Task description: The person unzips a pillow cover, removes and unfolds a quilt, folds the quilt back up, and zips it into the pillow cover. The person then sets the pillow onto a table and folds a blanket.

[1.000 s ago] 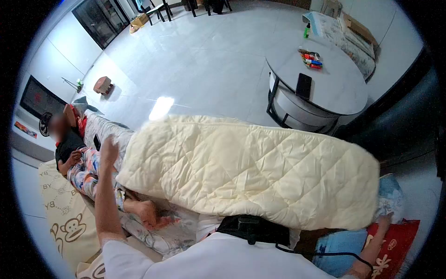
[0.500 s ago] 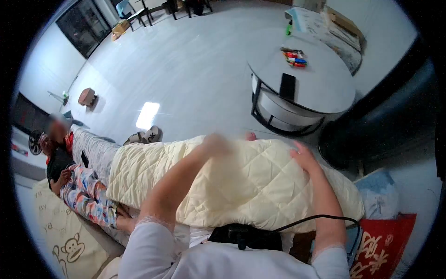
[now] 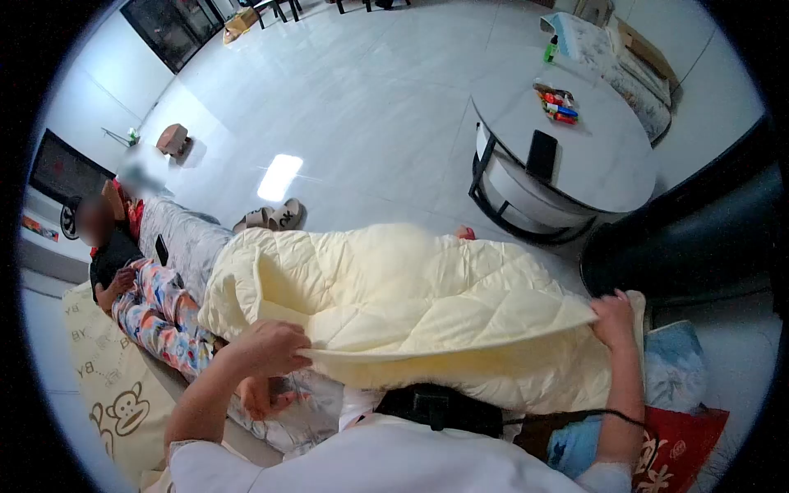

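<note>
A cream quilted blanket point(image 3: 411, 287) lies across the front of my body, its near layer lifted along an edge. My left hand point(image 3: 275, 349) pinches this edge at the left, close to a co-worker's bare foot. At the right end my right hand point(image 3: 615, 319) grips the same edge, which stretches between both hands. Beneath the raised edge another layer of the blanket shows.
A person point(image 3: 115, 255) in patterned trousers point(image 3: 160, 308) reclines at the left beside a phone point(image 3: 161, 250). Slippers point(image 3: 283, 215) lie on the floor. A round table point(image 3: 600, 156) holds a black phone point(image 3: 542, 154) and colourful packets point(image 3: 559, 107). A red bag point(image 3: 686, 448) is at lower right.
Both hands have come back toward my body and apart, and now hold the blanket's edge. The near layer of the blanket has risen and folded, where it lay flatter before.
</note>
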Demonstrator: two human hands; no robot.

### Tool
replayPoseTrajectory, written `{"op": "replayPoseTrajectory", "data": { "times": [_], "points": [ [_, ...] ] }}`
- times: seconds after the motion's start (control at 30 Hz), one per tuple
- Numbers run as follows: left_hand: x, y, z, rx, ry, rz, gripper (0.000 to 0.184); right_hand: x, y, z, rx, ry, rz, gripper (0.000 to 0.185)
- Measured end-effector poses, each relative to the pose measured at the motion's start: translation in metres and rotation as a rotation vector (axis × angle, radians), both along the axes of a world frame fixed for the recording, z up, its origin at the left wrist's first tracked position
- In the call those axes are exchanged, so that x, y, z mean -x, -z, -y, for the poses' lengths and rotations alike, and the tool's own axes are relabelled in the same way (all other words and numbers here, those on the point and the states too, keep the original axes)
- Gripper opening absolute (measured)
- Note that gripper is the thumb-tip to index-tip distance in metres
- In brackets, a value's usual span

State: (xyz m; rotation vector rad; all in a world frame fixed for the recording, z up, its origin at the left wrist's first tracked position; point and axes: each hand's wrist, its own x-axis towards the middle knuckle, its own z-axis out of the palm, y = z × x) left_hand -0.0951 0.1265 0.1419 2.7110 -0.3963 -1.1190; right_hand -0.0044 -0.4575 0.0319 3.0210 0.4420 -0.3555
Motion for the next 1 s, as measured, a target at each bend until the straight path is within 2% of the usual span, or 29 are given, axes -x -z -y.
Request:
{"op": "replayPoseTrajectory", "data": {
  "times": [0.1, 0.17, 0.2, 0.23, 0.3, 0.33, 0.37, 0.4, 0.43, 0.5, 0.53, 0.57, 0.63, 0.67, 0.7, 0.77, 0.83, 0.87, 0.9, 0.93, 0.97, 1.0],
  "points": [
    [0.033, -0.005, -0.002, 0.06, -0.082, -0.128, 0.034, 0.068, -0.031, 0.034, 0.2, 0.123, -0.067, 0.017],
    [0.056, -0.008, 0.005, -0.185, 0.0, -0.197, 0.029, 0.119, -0.046, 0.035, 0.21, 0.168, -0.183, 0.012],
    [0.07, -0.006, 0.0, -0.182, -0.008, -0.195, 0.029, 0.148, -0.053, 0.03, 0.18, 0.173, -0.247, 0.009],
    [0.087, -0.001, -0.008, -0.245, -0.006, -0.2, 0.031, 0.192, -0.02, 0.045, 0.145, 0.299, -0.347, 0.01],
    [0.117, -0.001, -0.01, -0.31, -0.009, -0.212, 0.032, 0.266, 0.031, 0.04, 0.38, 0.154, -0.719, 0.02],
    [0.13, -0.007, -0.008, -0.269, 0.036, -0.328, 0.031, 0.29, 0.048, 0.035, 0.413, 0.109, -0.877, 0.021],
    [0.143, -0.01, -0.005, -0.227, 0.075, -0.44, 0.03, 0.309, 0.059, 0.026, 0.369, 0.125, -0.989, 0.021],
    [0.156, -0.01, -0.002, -0.217, 0.258, -0.515, 0.034, 0.318, 0.062, 0.015, 0.281, 0.186, -1.034, 0.022],
    [0.161, -0.013, 0.0, -0.22, 0.244, -0.516, 0.034, 0.321, 0.061, 0.01, 0.185, 0.256, -1.057, 0.023],
    [0.168, -0.022, 0.004, -0.09, 0.01, -1.023, 0.041, 0.311, 0.051, 0.006, -0.064, 0.431, -1.098, 0.024],
    [0.184, -0.011, -0.009, 0.059, -0.403, -1.269, 0.041, 0.302, 0.041, 0.004, -0.196, 0.525, -1.117, 0.025],
    [0.189, -0.006, -0.011, 0.049, -0.402, -1.256, 0.041, 0.29, 0.03, 0.004, -0.327, 0.613, -1.132, 0.026],
    [0.19, 0.002, -0.015, 0.159, -0.779, -1.308, 0.036, 0.261, 0.009, 0.0, -0.594, 0.77, -1.116, 0.027],
    [0.193, 0.032, -0.035, 0.149, -0.764, -1.299, 0.036, 0.243, -0.002, -0.003, -0.726, 0.819, -1.054, 0.028],
    [0.188, 0.062, -0.053, 0.309, -0.063, -0.827, 0.037, 0.225, -0.01, -0.009, -0.832, 0.842, -0.956, 0.029],
    [0.177, 0.095, -0.084, 0.372, 0.468, -0.068, 0.041, 0.193, -0.018, -0.029, -0.916, 0.747, -0.649, 0.03],
    [0.135, 0.047, -0.079, 0.082, -0.266, 0.173, 0.041, 0.168, -0.018, -0.054, -0.745, 0.396, -0.15, 0.052],
    [0.135, 0.037, -0.094, -0.244, -0.407, 0.341, 0.043, 0.161, -0.011, -0.056, -0.75, 0.374, -0.146, 0.052],
    [0.134, 0.026, -0.108, -0.552, -0.586, 0.444, 0.045, 0.156, -0.001, -0.061, -0.473, 0.164, 0.026, 0.057],
    [0.141, 0.023, -0.141, -0.771, -0.721, 0.312, 0.038, 0.155, 0.009, -0.066, -0.198, -0.04, 0.195, 0.062],
    [0.153, 0.025, -0.177, -0.937, -0.682, -0.001, 0.034, 0.155, 0.015, -0.07, -0.214, -0.056, 0.193, 0.062],
    [0.166, 0.022, -0.198, -1.02, -0.67, -0.16, 0.032, 0.158, 0.021, -0.072, -0.2, 0.004, 0.137, 0.065]
  ]
}}
